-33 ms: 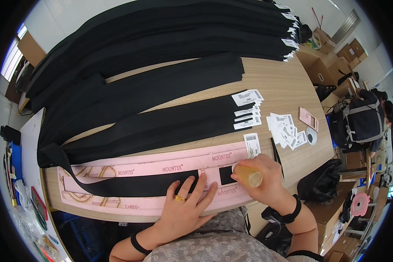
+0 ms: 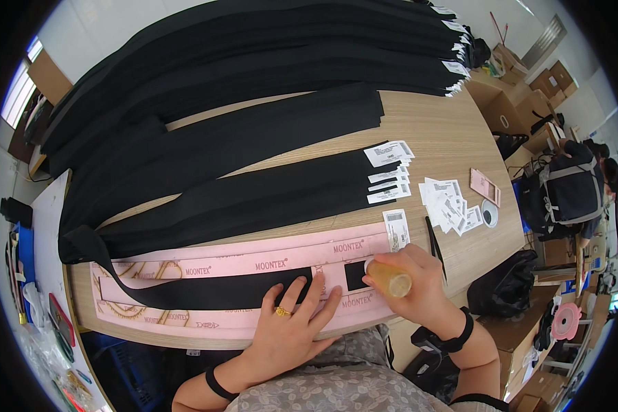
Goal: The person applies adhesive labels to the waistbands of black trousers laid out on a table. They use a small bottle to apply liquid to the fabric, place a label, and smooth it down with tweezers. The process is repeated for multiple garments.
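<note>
Left hand (image 2: pixel 292 323) is lying spread flat on the long pink foam template (image 2: pixel 206 264), pinning the black fabric strip (image 2: pixel 213 292) in its slot so it doesn't shift. Right hand (image 2: pixel 412 278) is gripping a small amber glue bottle (image 2: pixel 390 280), fingers wrapped round it, tip pointing at the strip's end, just right of the template's square black window (image 2: pixel 356 275). White paper tags (image 2: pixel 391 172) are waiting on the wooden worktop (image 2: pixel 446 130) beyond the template.
</note>
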Demonstrator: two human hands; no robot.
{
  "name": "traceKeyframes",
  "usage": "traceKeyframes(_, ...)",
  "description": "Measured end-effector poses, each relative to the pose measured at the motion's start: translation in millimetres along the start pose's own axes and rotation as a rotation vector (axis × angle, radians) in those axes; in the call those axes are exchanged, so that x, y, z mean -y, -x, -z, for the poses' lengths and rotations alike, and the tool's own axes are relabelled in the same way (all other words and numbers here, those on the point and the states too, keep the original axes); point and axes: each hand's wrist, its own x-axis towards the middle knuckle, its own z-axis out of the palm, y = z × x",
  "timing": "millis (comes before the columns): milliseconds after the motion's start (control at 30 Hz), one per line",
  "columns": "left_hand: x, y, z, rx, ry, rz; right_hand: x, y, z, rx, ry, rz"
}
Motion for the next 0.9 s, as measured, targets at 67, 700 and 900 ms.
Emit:
traceKeyframes(67,0,0,0,-0.002,-0.002,0.0,6,7,4,0.034,0.016,-0.021)
traceKeyframes(700,1,1,-1,-0.007,0.01,-0.002,5,14,-30,-0.06,-0.411,-0.301)
traceKeyframes(900,1,1,-1,0.002,0.005,0.0,7,9,-28,-0.055,-0.293,-0.177)
